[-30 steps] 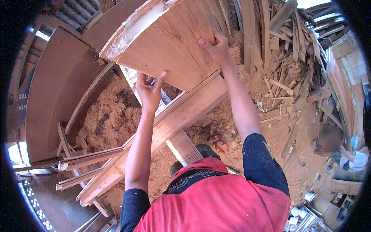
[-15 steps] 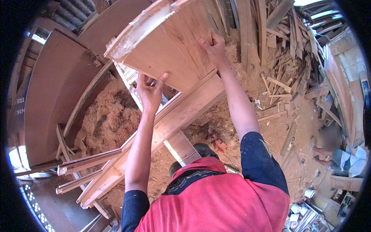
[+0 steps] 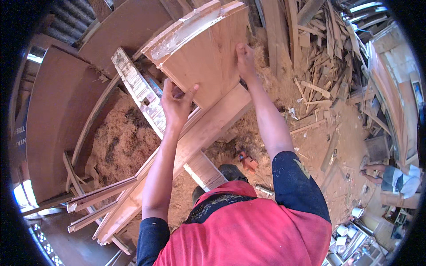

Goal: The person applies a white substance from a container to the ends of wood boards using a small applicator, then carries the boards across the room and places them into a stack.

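A wide wooden panel [image 3: 212, 62] stands tilted on edge between my two hands, its far end smeared with a white, glue-like coating [image 3: 188, 35]. My left hand [image 3: 176, 104] grips its near left edge, thumb on the face and fingers behind. At the opposite edge my right hand [image 3: 246, 64] is closed, with its fingertips partly hidden behind the wood. The panel's lower edge meets a long wooden frame piece [image 3: 195, 139] that runs diagonally below my arms; the exact contact is hard to see.
A pale, worn board [image 3: 140, 91] crosses beneath the frame piece. Wood shavings [image 3: 117, 137] heap at left, beside large brown curved sheets [image 3: 57, 119]. An orange tool [image 3: 248, 162] lies on the floor. Scrap wood [image 3: 324, 66] piles at far right; another person [image 3: 395, 179] is at the right.
The panel has shifted right and turned slightly, so more of the worn board shows on its left. Both hands keep hold of it. The person at right has changed posture.
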Tool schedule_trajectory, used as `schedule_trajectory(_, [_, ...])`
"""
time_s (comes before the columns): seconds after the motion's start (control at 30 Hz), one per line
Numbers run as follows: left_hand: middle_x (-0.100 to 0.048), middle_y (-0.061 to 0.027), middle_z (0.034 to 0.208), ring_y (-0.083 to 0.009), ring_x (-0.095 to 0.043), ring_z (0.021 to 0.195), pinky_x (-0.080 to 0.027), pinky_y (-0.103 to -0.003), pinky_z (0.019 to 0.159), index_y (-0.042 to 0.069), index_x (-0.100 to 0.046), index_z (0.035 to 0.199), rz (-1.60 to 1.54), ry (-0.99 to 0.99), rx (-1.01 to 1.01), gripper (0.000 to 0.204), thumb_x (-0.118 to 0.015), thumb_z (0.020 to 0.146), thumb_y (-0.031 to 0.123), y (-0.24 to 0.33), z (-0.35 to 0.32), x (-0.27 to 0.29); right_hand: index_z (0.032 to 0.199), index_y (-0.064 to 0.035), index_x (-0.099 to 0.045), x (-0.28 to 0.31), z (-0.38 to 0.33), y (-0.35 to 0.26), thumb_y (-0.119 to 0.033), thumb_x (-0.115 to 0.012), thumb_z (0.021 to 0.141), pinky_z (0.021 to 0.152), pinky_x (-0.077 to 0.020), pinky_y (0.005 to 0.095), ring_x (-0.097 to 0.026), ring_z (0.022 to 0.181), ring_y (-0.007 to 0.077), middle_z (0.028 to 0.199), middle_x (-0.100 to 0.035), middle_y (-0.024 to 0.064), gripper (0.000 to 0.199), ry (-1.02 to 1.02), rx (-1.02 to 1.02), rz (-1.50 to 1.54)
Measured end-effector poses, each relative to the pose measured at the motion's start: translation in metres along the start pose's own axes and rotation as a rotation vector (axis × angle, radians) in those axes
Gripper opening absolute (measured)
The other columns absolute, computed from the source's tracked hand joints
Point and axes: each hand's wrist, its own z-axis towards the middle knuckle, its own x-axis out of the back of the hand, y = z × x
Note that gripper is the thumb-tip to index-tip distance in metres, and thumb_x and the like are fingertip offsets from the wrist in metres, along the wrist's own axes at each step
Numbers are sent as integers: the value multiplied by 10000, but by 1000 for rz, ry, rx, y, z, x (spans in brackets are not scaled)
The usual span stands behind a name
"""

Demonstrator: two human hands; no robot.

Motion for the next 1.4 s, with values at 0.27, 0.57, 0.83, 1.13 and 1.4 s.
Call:
schedule_trajectory(0.27, [-720,-133,1063,-179,-691,971,-560,-330,831,2,-557,1168,-21,-15,10,416,-799,839,76,-18,-5,6,765,-69,-458,-15,-10,6,-671,-422,982,670,-340,317,-378,773,110,768,-403,-34,642,50,97,112])
schedule_trajectory(0.57, [-703,-148,1116,-197,-672,1011,-533,-334,875,17,-570,1266,153,-20,87,478,-778,877,201,-83,-42,41,767,-113,-464,-32,5,41,-503,-442,1040,579,-325,316,-425,670,96,722,-438,-46,476,376,305,187])
schedule_trajectory(0.83, [-684,-136,1016,-238,-666,917,-530,-365,827,37,-617,1214,446,171,332,283,-621,968,179,-150,-242,132,1016,-56,-456,-24,-32,62,-464,-398,1047,772,-358,391,-465,889,204,985,-459,77,413,199,106,-31])
schedule_trajectory(1.13, [-625,-246,1247,-416,-592,1166,-466,-488,995,29,-587,1270,543,93,1155,605,-365,1024,535,-199,-582,215,1296,8,-447,-12,-73,74,-421,-349,1055,988,-396,475,-510,1135,327,1281,-482,216,501,24,-40,-140])
schedule_trajectory(1.4, [-687,-219,1139,-407,-643,1075,-507,-493,924,121,-672,1214,282,1000,1104,527,-436,1005,542,-175,-736,201,1214,44,-623,-80,-284,14,-355,-509,1012,868,-546,494,-661,1027,384,1106,-685,241,462,103,-149,-404])
